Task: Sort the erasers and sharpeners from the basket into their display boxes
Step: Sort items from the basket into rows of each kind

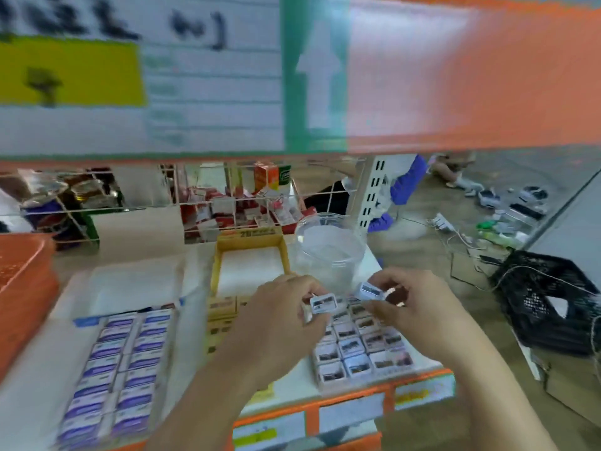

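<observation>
Between left fingers (302,286) — sharpener (323,304), crosswise.

The tub (328,252) is clear, glossy plastic. The yellow display box (250,245) looks like matt cardboard. The orange basket (22,265) and the black crate (546,294) are perforated plastic. The erasers (123,362) wear printed paper sleeves with a slight sheen. The sharpener (323,304) in the left grip (283,317) and the second sharpener (370,290) in the right grip (419,307) look like smooth white plastic.

The person is showing both forearms bare; the right hand (422,304) is perhaps wearing something dark and glinting, though blur is obscuring it.
</observation>
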Demonstrator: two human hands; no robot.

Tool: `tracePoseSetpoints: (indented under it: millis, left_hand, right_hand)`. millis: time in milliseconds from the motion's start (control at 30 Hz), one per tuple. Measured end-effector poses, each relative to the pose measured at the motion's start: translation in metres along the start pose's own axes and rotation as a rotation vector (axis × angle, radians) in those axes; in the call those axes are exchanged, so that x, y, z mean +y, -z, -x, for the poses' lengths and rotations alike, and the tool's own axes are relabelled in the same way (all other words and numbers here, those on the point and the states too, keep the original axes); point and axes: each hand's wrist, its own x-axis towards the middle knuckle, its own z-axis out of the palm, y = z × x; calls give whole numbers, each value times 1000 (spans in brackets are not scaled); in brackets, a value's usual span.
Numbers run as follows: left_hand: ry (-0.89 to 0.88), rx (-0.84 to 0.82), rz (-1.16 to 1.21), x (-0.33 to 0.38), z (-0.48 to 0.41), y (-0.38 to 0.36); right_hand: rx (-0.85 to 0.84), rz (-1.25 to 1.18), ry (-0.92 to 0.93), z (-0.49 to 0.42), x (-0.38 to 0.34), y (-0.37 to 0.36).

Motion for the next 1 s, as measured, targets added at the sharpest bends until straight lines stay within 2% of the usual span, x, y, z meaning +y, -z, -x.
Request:
tracePoseSetpoints:
  millis: [200,433,1000]
  left_hand:
    - [11,-100,-55,29,-13,-33]
    - [55,-126,-32,41,-14,-50]
    - [109,-148,-42,39,-9,-60]
  right_hand:
    - [-90,17,15,4,23,21]
    - [-219,58,-36,13,45,29]
    - [-237,109,-73,13,59,15]
